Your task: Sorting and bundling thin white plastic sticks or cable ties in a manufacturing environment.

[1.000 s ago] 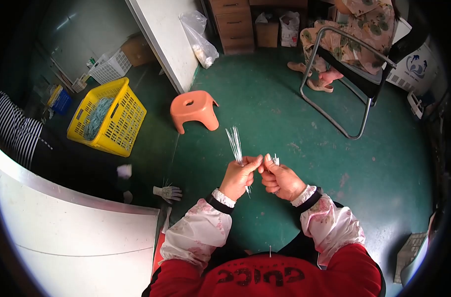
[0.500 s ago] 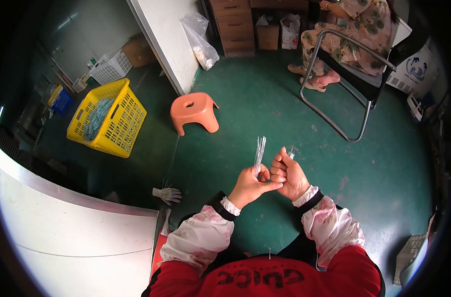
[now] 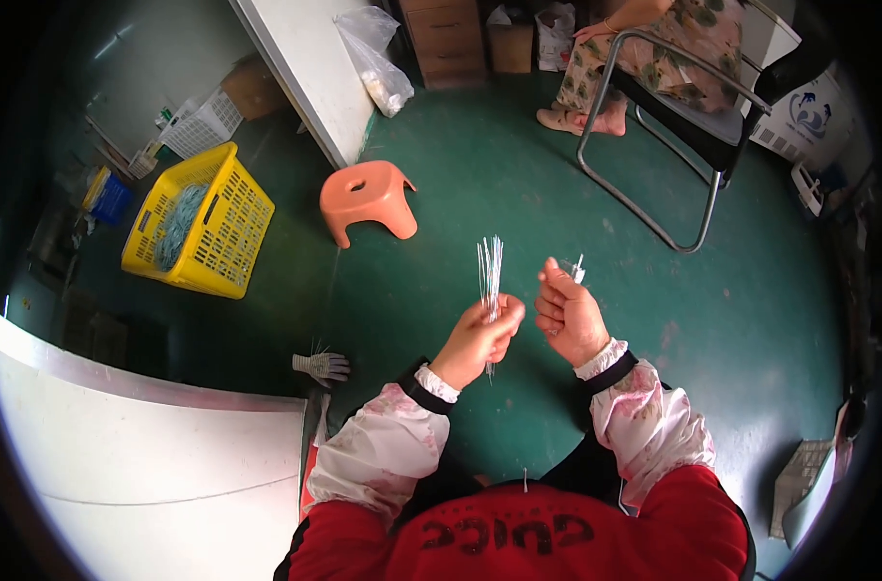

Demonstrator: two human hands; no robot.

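My left hand point(image 3: 472, 346) is closed around a bundle of thin, whitish wire-like strands point(image 3: 490, 268). They stand upright, fanning out a little above the fist, and their lower ends poke out beneath it. A small gap to the right of it, my right hand point(image 3: 572, 324) is curled into a fist with the thumb on top. A short white tip of thin pieces point(image 3: 578, 271) sticks up behind its fingers; the rest of them is hidden by the hand. Both hands are held in front of me above the green floor.
An orange stool point(image 3: 368, 198) stands ahead to the left, beside a yellow basket point(image 3: 232, 223) with bluish strands. A glove point(image 3: 322, 366) lies near a white panel point(image 3: 170, 455). A person in patterned clothes point(image 3: 668, 48) sits on a metal-framed chair point(image 3: 596, 145) ahead right.
My hands have come apart; before, my left fingers touched the right fist. The left hand now grips the bundle lower down its length. The seated person's hand and feet have shifted.
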